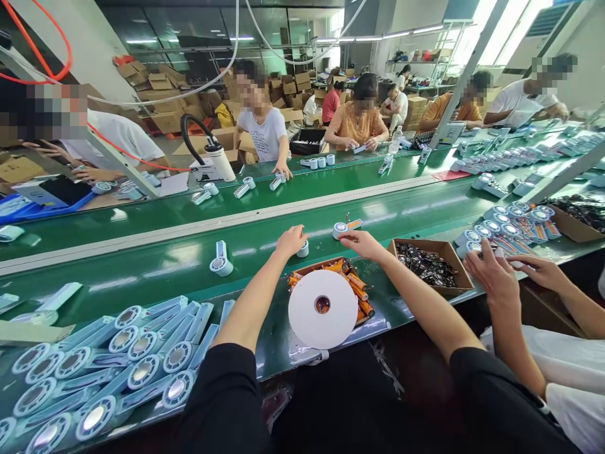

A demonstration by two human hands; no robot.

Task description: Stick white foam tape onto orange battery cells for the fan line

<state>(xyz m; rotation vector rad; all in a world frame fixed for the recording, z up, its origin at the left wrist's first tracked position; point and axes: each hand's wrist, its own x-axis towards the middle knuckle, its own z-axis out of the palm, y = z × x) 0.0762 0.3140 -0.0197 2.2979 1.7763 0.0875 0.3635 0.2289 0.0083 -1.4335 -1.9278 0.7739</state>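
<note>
Head view: two bare hands reach forward over the green table, forearms apart, black sleeves at the bottom edge. The left hand bends over a small blue fan, mostly hidden behind it; I cannot tell whether its grip is closed on the fan or only rests against it. The right hand has its fingertips at the round head of a second fan, which lies on the table with an orange strip along its handle, pointing right; whether this grip holds the fan or merely touches it, I cannot tell.

Between the forearms, at the table's near edge, a white roll covers much of a box of orange cylinders. Right of it, a carton holds small black parts. Farther right, a co-worker's hands are raised beside a cluster of fans. To the left, a lone fan lies well apart from the left hand, and many blue fans fill the near left in close rows. Across the table, a person in a white T-shirt reaches down to another fan.
</note>
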